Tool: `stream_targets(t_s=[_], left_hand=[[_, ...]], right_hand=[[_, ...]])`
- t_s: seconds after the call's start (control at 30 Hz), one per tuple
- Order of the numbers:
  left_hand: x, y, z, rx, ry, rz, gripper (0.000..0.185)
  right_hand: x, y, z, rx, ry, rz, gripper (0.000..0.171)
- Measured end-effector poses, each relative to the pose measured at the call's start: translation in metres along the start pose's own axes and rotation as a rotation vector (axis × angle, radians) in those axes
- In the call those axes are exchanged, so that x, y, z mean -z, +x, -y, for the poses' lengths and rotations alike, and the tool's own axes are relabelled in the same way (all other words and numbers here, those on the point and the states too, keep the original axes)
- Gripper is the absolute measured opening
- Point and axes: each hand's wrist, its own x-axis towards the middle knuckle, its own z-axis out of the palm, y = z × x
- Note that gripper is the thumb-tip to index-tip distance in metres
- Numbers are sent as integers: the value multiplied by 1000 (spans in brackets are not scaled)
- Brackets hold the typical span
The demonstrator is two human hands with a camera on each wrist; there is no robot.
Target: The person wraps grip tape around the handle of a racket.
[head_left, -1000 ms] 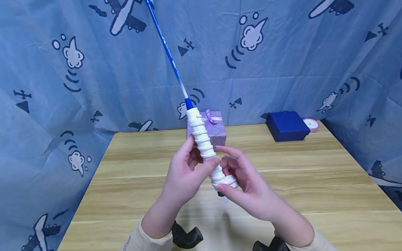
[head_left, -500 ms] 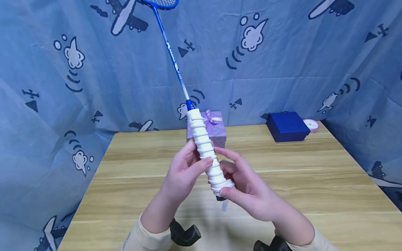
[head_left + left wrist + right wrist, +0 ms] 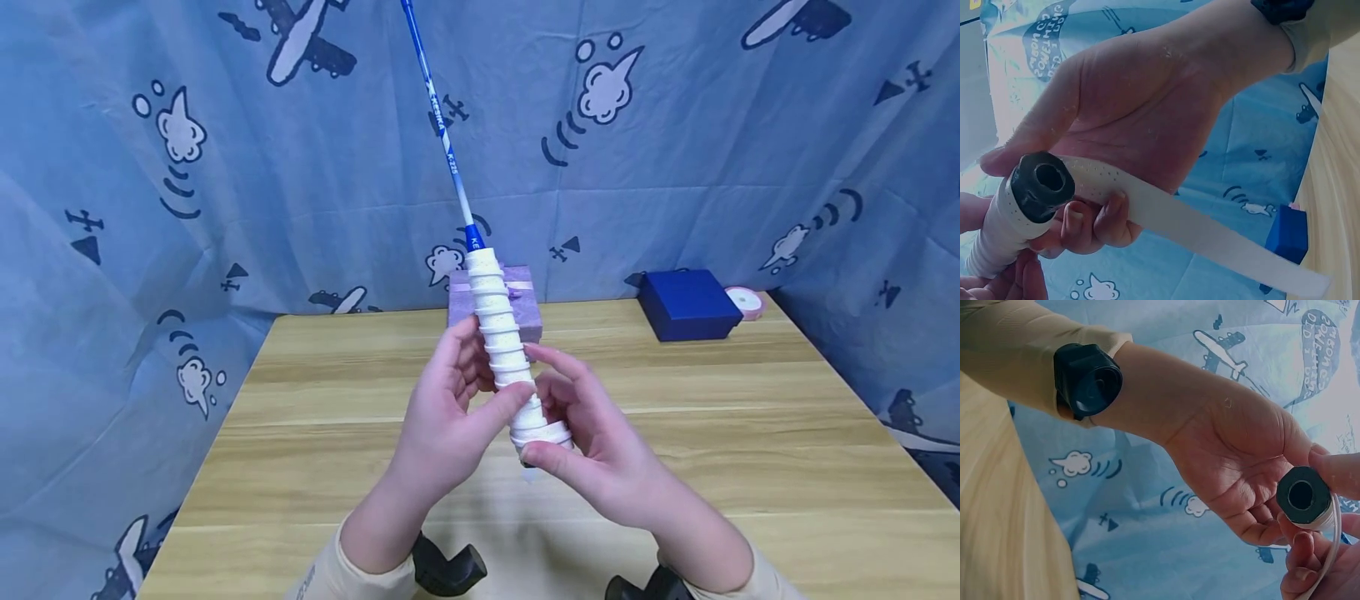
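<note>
A badminton racket, its blue-and-white shaft (image 3: 442, 125) leaning up and away, is between the two hands. Ridged white grip tape (image 3: 501, 325) spirals along its handle. My left hand (image 3: 442, 417) grips the handle at mid-length, thumb across the front and fingers behind. Near the butt, my right hand (image 3: 611, 450) pinches the tape where it leaves the handle. In the left wrist view, the loose tape strip (image 3: 1210, 228) passes through the right hand's curled fingers and hangs past them. The dark hollow butt (image 3: 1304, 495) shows in the right wrist view. The racket head is out of view.
On the wooden table (image 3: 315, 433), a purple gift box (image 3: 459, 304) stands behind the handle. A dark blue box (image 3: 690, 304) and a pink-edged ribbon roll (image 3: 746, 302) sit at the back right. Blue patterned cloth (image 3: 300, 192) hangs around the table. Each wrist carries a black camera (image 3: 448, 567).
The racket has shifted to the right and its shaft lettering has turned into view. Part of the racket head showed half a second ago. Both hands keep their hold.
</note>
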Motion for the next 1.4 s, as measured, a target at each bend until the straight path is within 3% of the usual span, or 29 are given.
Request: stream_targets(t_s=[0.1, 0.33, 0.53, 0.63, 0.73, 0.93, 1.07, 1.2, 1.4], left_hand=[[2, 0, 0, -6, -4, 8, 62], [6, 2, 2, -18, -124, 61, 61], [10, 3, 7, -65, -228, 137, 62], [12, 3, 8, -87, -237, 180, 63], [10, 2, 7, -79, -221, 192, 64], [2, 1, 2, -5, -97, 77, 63], [1, 2, 1, 40, -91, 14, 67], [2, 2, 0, 31, -86, 16, 64], [6, 2, 1, 0, -147, 78, 62]], right_hand=[[0, 0, 0, 16, -26, -1, 85], [6, 1, 6, -83, -36, 71, 84], [9, 1, 4, -67, 162, 170, 79], [9, 2, 3, -66, 279, 188, 77], [9, 3, 3, -46, 322, 182, 78], [6, 1, 6, -87, 170, 120, 81], [4, 1, 6, -124, 54, 80, 82], [4, 1, 4, -104, 39, 87, 82], [6, 1, 1, -32, 47, 113, 79]])
